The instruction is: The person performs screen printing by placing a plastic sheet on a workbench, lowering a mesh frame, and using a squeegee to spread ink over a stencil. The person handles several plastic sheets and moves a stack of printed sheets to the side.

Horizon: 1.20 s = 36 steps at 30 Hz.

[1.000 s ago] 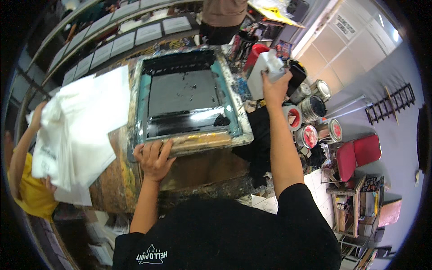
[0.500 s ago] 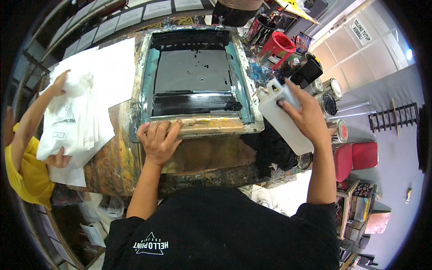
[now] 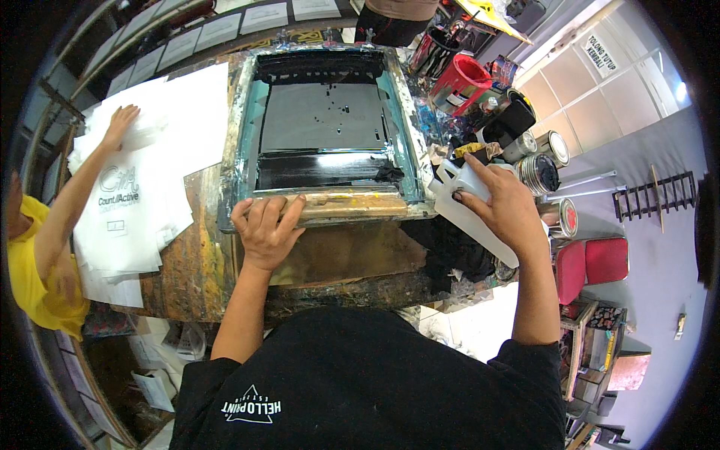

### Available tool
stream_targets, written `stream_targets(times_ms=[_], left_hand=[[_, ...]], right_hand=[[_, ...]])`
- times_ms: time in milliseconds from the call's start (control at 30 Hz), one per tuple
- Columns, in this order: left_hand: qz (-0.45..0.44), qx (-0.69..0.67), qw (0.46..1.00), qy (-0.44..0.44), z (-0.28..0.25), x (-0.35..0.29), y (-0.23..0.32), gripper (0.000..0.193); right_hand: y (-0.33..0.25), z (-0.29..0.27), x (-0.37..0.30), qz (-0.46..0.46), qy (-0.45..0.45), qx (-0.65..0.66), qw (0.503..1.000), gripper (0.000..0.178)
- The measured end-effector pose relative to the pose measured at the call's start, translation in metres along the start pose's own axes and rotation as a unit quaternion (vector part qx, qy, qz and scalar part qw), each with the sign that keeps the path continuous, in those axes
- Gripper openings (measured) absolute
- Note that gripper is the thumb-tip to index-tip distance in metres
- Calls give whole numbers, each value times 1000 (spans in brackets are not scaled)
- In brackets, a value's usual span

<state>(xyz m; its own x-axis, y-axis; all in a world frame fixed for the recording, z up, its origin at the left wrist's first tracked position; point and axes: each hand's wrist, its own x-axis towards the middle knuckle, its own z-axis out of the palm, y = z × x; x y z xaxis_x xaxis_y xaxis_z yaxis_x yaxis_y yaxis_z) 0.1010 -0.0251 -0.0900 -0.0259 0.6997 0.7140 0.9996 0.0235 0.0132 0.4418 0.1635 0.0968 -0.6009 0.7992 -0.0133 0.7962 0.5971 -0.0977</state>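
Note:
A screen-printing frame lies on the stained worktable in front of me, its mesh coated with black ink. A small black lump rests inside its near right corner. My left hand is closed over the frame's near edge, at the left end of a wooden bar. At the frame's near right corner, my right hand grips a translucent white plastic jug, tilted, with its handle end toward the screen. Dark ink marks the right thumb. Black cloth is bunched beneath the jug.
At left, a co-worker in a yellow shirt has a hand on printed white sheets. A red bucket, several ink cans and a dark container crowd the right side. Red chairs stand beyond.
My right hand and the jug have shifted slightly left and down toward the frame's corner. The co-worker's stack now lies flat with its print showing. My left hand stays put.

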Motion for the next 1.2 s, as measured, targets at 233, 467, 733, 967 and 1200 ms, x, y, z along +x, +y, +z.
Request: stream_targets(times_ms=[233,467,733,967,1200], left_hand=[[0,-4,1000,3,-1,1,0,69],[5,0,1000,3,1,1,-2,67],[15,1,1000,6,-1,3,-3,62],[31,26,999,15,1,3,-6,47],[23,18,999,23,1,4,-4,27]], right_hand=[[-3,1,-4,17,6,7,1000,69],[22,1,22,34,286,163,944,59],[65,37,146,76,443,287,846,74],[88,100,174,165,447,252,842,79],[89,110,159,166,429,248,853,91]])
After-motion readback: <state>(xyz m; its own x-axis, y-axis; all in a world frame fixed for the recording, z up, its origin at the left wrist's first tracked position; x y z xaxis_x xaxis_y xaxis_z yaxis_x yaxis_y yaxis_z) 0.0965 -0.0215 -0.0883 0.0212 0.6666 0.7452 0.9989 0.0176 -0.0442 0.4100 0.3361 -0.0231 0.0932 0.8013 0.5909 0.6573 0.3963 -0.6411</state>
